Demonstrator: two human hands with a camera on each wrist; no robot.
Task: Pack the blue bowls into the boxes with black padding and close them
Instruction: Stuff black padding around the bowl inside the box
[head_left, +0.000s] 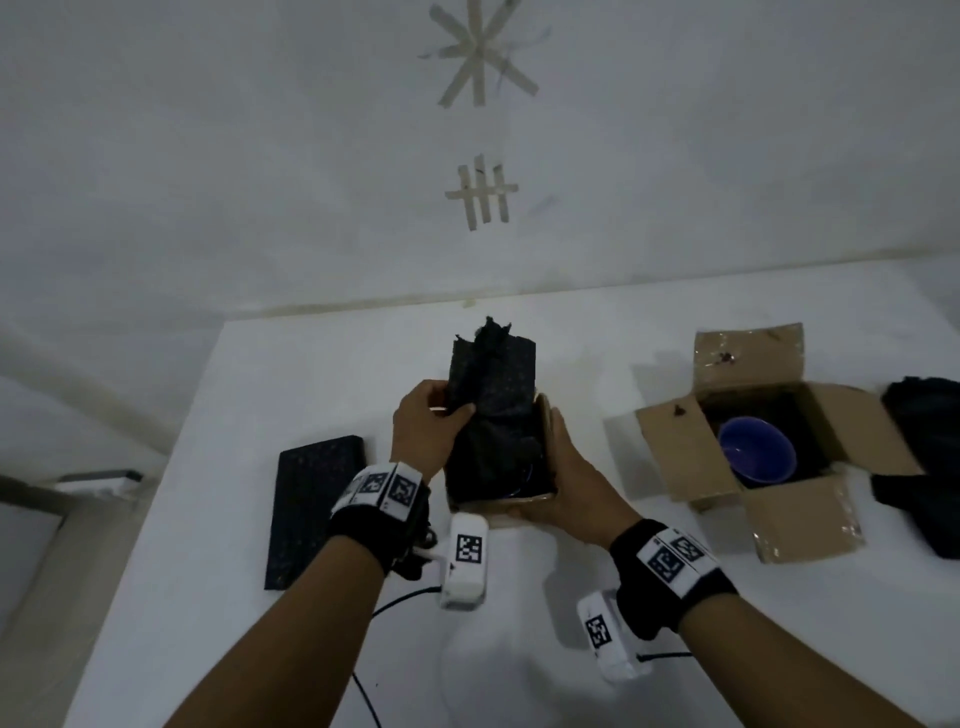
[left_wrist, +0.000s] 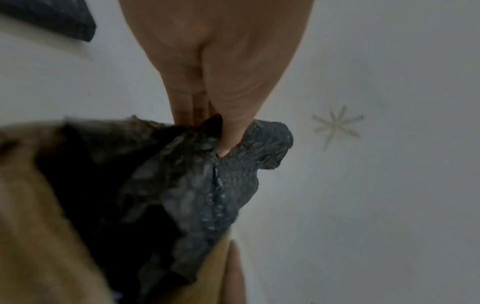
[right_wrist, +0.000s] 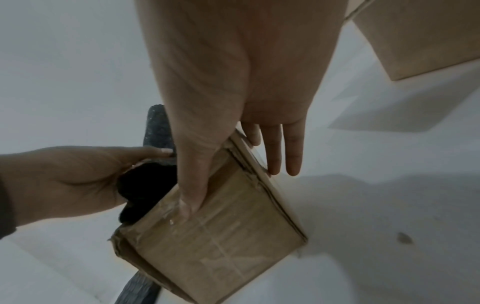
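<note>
In the head view my left hand pinches a sheet of black padding that sticks up out of a small cardboard box. The left wrist view shows thumb and fingers of that left hand closed on the padding's top edge above the box. My right hand grips the box, tilted above the table. In the right wrist view the thumb of the right hand lies on the taped box face, fingers along its side. A blue bowl sits in a second open box lined with black.
A flat black foam slab lies on the white table to the left of my hands. A heap of black padding sits at the far right edge. A wall with tape marks rises behind the table. Cables trail near the front.
</note>
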